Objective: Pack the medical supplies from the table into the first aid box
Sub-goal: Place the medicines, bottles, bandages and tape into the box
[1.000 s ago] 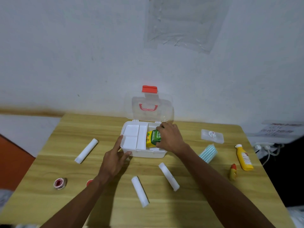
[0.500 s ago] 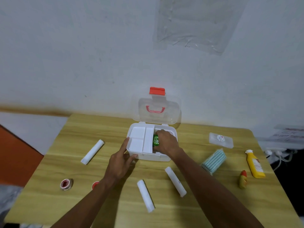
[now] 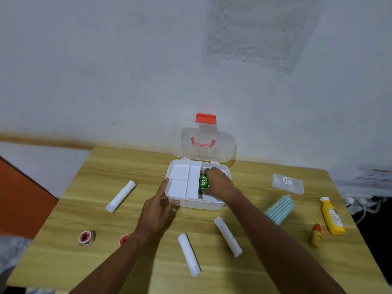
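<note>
Wooden counter (image 3: 254, 262) carries all the things. Nearest to the camera lie two white gauze rolls (image 3: 189, 254) and (image 3: 228, 236), with two small red tape rolls (image 3: 87, 237) and (image 3: 124, 239) to the left. A little farther, a third white roll (image 3: 121, 195) lies at the left, and at the right are a striped blue pack (image 3: 279, 209), a yellow bottle (image 3: 331, 215) and a small red and yellow bottle (image 3: 316, 234). The left hand (image 3: 156, 211) rests with spread, released fingers against the front left corner of the white first aid box (image 3: 203, 203). The right hand (image 3: 216, 183) reaches into the right compartment, its fingers grasping a green packet (image 3: 203, 182) that is already inside the box, beside the white tray (image 3: 182, 183). Behind, the clear lid (image 3: 204, 143) stands open against the wall, and a flat clear pouch (image 3: 287, 183) lies at the far right.
</note>
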